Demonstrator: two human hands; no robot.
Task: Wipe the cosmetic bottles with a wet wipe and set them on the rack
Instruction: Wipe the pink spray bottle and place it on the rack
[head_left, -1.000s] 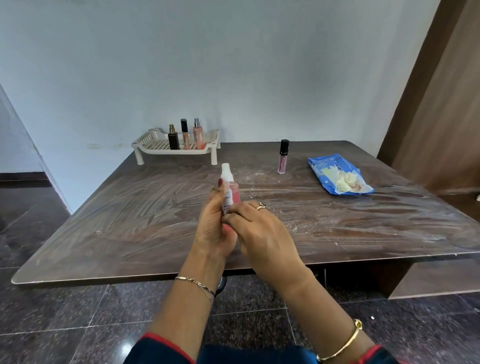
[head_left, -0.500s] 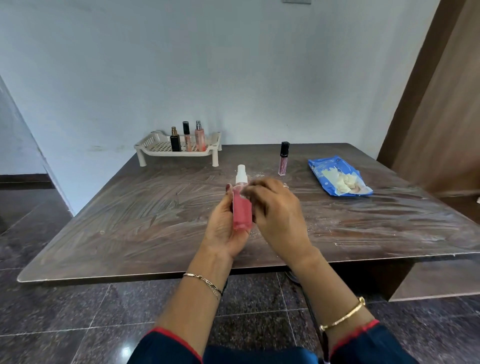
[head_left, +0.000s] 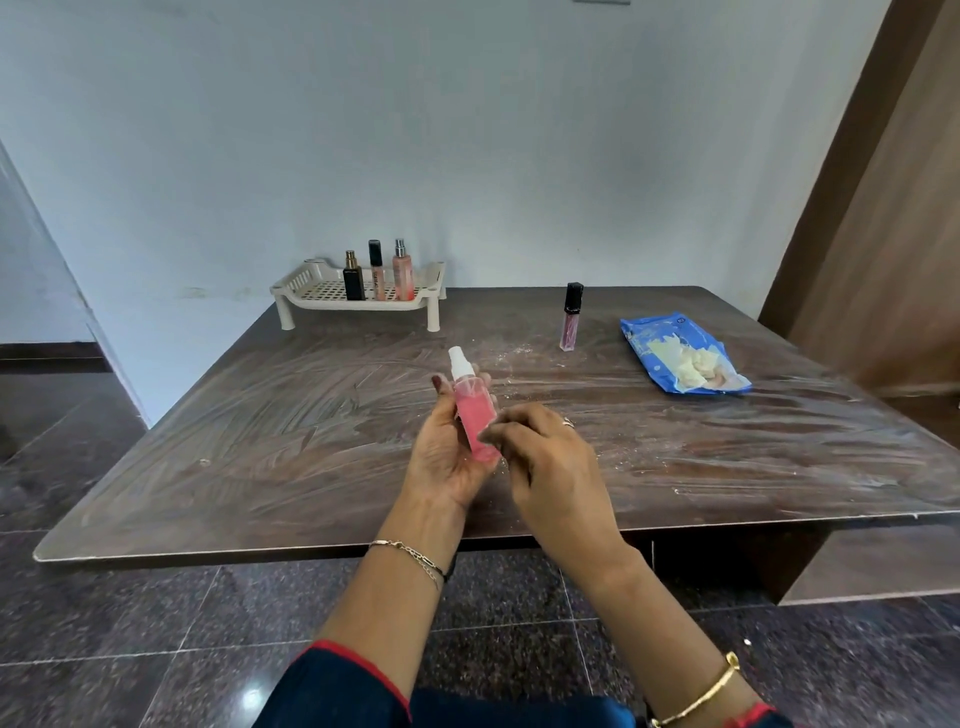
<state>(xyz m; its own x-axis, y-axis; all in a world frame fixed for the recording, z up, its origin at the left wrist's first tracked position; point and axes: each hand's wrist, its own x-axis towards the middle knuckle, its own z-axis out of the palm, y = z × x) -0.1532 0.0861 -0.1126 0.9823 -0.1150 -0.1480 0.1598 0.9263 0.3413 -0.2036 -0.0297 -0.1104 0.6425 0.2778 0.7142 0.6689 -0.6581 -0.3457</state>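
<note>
Two hands meet above the desk's (head_left: 260, 441) near edge: the left hand (head_left: 447, 460), palm up, grips a pink spray bottle (head_left: 475, 421), long axis near upright, white cap (head_left: 458, 364) pointing up and away (tilted slightly left). The right hand (head_left: 550, 467) sets curled fingertips (head_left: 492, 434) against its lower side; whether they pinch anything cannot be told.

No legible text. Print on blue wipe pack (head_left: 675, 353), 2 o'clock, and middle bottle (head_left: 377, 278) on rack (head_left: 306, 286), 11 o'clock: unreadable.
</note>
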